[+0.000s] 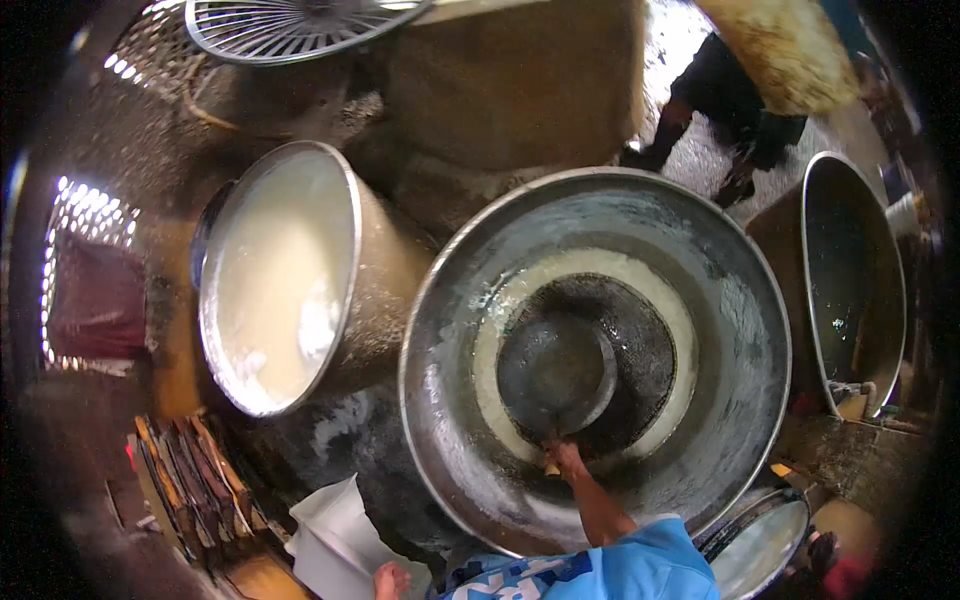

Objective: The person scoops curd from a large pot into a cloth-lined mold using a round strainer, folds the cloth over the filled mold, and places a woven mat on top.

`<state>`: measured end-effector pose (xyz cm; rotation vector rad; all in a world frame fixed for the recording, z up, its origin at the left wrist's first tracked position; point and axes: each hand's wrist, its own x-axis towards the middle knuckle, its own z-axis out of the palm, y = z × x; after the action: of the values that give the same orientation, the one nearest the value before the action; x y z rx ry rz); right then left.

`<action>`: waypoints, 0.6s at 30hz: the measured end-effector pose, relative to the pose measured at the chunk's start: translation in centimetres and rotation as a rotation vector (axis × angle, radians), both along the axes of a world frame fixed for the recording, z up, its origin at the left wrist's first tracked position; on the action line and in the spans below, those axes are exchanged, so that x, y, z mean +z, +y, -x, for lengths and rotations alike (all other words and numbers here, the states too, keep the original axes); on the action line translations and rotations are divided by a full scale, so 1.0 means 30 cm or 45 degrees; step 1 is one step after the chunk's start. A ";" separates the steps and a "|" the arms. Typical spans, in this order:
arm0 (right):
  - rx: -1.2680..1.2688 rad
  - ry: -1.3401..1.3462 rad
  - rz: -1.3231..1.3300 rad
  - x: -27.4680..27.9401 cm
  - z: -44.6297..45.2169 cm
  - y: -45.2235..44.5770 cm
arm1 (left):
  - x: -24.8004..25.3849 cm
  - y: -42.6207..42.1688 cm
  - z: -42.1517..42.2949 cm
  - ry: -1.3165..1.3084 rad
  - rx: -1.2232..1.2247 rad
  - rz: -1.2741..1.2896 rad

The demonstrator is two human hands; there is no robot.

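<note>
the right hand [567,460] is closed around the short wooden handle [552,469] of a ladle [552,365]. the ladle's round, dark bowl extends directly beyond the grip, inside the large metal pot [740,350]. a dark mesh strainer [645,340] lies beneath and around the bowl, mainly to the right of it. a pale, milky ring [684,350] surrounds the strainer; the sloping pot wall surrounds the ring. the forearm runs back from the grip to a light blue sleeve [655,560].

the left hand [391,580] is located left of the grip and nearer the body, outside the pot, just beside a white plastic item [335,540]. whether this hand holds anything cannot be told.

left of the grip, beyond the pot rim: a metal tub [380,280] containing white liquid [270,285]. farther left and nearer the body: a row of boards [195,480], set on edge. right of the grip, near the body: a smaller vessel [765,545] with pale contents. farther right and forward: a second tub [785,235], dark inside. beyond the pot, forward and right: a person [735,110] in dark clothing, partly hidden.
</note>
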<state>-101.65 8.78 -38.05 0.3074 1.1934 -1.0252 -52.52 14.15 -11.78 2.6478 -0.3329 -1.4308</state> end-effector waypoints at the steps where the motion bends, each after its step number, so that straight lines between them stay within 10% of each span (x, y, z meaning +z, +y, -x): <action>1: -0.015 0.113 0.029 0.143 -0.027 -0.040 | -0.030 0.016 -0.017 0.091 0.002 0.088; 10: 0.298 0.612 0.331 1.219 -0.311 -0.183 | -0.174 0.040 -0.060 0.549 0.248 0.604; 18: 0.971 -0.250 0.114 1.333 -0.755 -0.108 | -0.421 0.568 -0.404 0.752 0.669 0.757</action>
<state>-79.01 5.55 1.93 -0.1212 0.9580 -0.3669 -40.40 31.19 -24.40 1.5985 0.0121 -1.5259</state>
